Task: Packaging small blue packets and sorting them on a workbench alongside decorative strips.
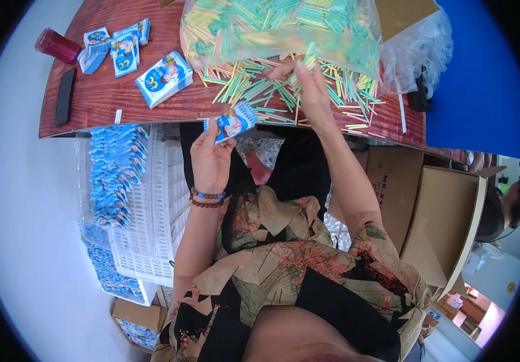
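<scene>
My left hand point(211, 157) is closed on a small blue-and-white packet point(233, 122), held just over the table's near edge, thumb on its printed face. Farther right, my right hand point(313, 90) reaches over a loose pile of thin pastel sticks point(254, 84) in yellow, green and pink. Between its raised fingertips are a few yellow and green sticks point(310, 55). Behind that hand lies a large clear plastic bag point(284, 39) full of the same sticks, its mouth toward me. More packets point(164, 79) lie on the table to the left.
On the reddish wood table point(106, 96) are a black phone point(66, 96) and a dark red jar point(58, 46). White plastic baskets point(151, 199) with rows of blue packets point(112, 175) stand below left. A cardboard box point(441, 223) is at right, near a blue surface point(471, 84).
</scene>
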### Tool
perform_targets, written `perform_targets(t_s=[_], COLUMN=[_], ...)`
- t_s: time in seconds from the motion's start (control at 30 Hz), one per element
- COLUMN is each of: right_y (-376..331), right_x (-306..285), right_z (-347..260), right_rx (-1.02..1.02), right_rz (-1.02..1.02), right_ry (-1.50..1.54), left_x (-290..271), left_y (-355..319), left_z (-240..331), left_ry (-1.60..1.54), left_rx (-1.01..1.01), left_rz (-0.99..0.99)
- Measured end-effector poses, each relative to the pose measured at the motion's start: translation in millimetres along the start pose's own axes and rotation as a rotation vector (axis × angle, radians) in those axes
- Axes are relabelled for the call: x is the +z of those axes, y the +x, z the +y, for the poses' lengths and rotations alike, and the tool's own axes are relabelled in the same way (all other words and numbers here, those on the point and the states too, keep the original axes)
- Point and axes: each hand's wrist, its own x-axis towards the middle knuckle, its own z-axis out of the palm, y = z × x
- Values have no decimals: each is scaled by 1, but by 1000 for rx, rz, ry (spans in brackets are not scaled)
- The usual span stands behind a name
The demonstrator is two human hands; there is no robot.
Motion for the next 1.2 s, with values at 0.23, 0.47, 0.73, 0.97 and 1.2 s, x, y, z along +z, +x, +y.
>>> perform_targets(t_s=[0.23,0.47,0.73,0.97,1.2], right_y=[5,8,4,-9,1], right_x=[40,58,74,90,84], right_z=[-31,-48,-48,-43,-45], right_rx=[-123,-362,-353,-261,-188], right_rz=[194,221,276,249,104], right_ry=[941,631,444,404,649], left_x=[33,41,45,47,51], left_y=[12,13,13,17,21], left_z=[0,2,0,-8,-4], left_ry=[7,-21,-94,-180,-262], left_rx=[84,90,-8,16,42], left_rz=[-28,-60,-66,-125,-165])
